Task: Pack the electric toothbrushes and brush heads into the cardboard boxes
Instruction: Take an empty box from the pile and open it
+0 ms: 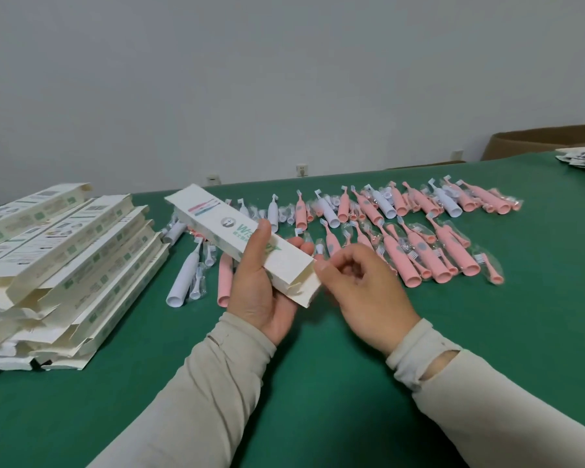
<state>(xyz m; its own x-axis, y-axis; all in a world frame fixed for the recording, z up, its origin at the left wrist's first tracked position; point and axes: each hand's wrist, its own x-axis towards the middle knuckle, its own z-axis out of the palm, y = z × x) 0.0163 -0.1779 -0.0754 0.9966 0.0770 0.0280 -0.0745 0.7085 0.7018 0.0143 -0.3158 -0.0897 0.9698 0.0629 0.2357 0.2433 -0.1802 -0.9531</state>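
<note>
Toothbrush box (250,241), a long white carton, sits lifted above the green table (318,383) in my left hand (260,292), thumb over its top and fingers under it, near end turned toward my right hand (362,295). I hold it so because that end's flaps stand open, and my right fingertips (321,265) are curled at the flap, pinching or folding it; which, I cannot tell. Pink and white electric toothbrushes (419,238) and bagged brush heads (487,265) lie in rows just beyond, within reach. Boxes (65,265) are stacked at left.
</note>
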